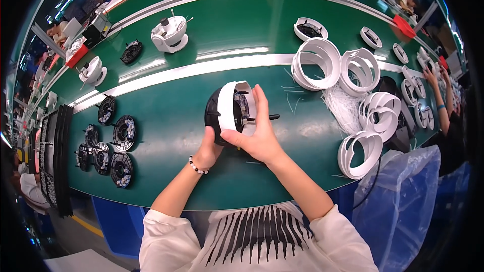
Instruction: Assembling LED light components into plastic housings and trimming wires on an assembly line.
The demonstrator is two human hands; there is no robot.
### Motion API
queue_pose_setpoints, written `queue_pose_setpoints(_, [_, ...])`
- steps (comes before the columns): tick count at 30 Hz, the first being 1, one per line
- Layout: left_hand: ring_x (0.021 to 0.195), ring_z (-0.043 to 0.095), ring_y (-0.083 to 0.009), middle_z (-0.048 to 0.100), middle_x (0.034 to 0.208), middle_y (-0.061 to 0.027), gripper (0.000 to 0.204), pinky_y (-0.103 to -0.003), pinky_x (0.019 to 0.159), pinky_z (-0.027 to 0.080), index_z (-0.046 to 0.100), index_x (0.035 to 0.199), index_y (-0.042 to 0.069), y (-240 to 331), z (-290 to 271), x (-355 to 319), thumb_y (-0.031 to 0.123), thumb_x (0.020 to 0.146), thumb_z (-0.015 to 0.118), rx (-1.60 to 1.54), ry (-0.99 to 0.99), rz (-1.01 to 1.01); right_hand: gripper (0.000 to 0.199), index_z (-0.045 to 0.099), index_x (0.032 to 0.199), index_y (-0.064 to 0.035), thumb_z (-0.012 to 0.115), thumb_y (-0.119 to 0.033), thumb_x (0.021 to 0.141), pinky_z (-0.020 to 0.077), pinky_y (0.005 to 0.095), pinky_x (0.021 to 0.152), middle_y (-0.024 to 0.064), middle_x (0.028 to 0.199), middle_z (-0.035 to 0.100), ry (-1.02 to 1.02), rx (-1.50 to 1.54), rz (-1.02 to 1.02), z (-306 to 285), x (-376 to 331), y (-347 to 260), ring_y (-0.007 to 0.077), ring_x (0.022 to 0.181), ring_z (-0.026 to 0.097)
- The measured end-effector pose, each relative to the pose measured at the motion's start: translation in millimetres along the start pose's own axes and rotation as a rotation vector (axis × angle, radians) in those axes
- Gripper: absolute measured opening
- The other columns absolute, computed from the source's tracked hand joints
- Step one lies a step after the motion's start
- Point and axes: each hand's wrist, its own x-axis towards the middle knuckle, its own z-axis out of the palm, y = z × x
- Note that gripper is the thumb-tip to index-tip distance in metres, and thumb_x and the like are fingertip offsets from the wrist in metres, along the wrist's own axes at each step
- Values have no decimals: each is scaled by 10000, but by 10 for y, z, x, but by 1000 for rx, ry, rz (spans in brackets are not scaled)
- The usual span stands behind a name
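Nearest us: white shirt (259,239) with black stripes, by the near edge of the bench (166,136). Our left grip (207,150) and right grip (258,138) are clamped on a black round part (213,111) with a white band (227,108), mid-bench. Bare green lies between black discs (124,132) on the left and white rings (334,65) on the right, the nearest close to the edge.

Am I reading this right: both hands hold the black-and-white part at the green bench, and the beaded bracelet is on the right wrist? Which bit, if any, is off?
The bracelet side is wrong: the head view shows the beaded bracelet at the wrist of the left hand, not the right hand. Both do hold the black-and-white part at the green bench.
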Motion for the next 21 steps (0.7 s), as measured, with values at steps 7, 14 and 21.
queue_pose_setpoints(7, [1208,345,-288,329,1322,-157,834,-430,1017,263,240,1322,27,261,76,124,673,804,143,-486,-127,-111,1146,25,1329,20,782,-353,554,198,451,1009,276,1324,153,-113,-128,-83,-121,-44,9,393,1238,167])
queue_pose_setpoints(14, [1132,428,-289,425,1236,-159,589,-435,954,358,352,1248,21,208,-47,178,462,859,306,-565,-10,-161,1134,126,1318,4,814,-335,482,232,455,991,236,1321,201,-66,-296,-116,-123,-79,-121,384,1212,208])
queue_pose_setpoints(21, [1036,495,-263,496,1139,-148,541,-391,890,421,431,1183,15,199,60,179,414,838,309,-630,51,-149,1150,166,1326,-29,839,-320,439,270,448,968,214,1329,188,-37,-498,-258,-58,-121,-160,379,1183,256])
